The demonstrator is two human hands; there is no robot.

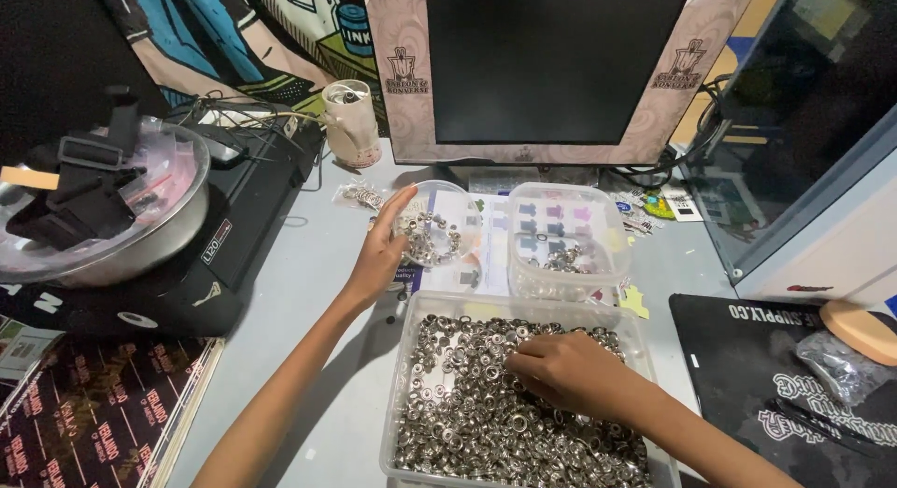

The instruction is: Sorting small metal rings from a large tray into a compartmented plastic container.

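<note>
I see a large clear plastic tub (404, 376) nearest me on the grey desk, rectangular with rounded corners, sitting flat and open-topped. It is filled almost edge to edge with small silver metal eyelets (458, 404), shiny rings heaped loosely at every angle.

Beyond it to the left I see a small round clear container (439, 196), tilted up on its side, with a shallow cluster of the same silver eyelets gathered in its lower part.

Just right of that sits a second clear tub (607, 217), smaller and squarish, upright, holding only a thin scatter of eyelets on its bottom; it stands just behind the large tub.
</note>
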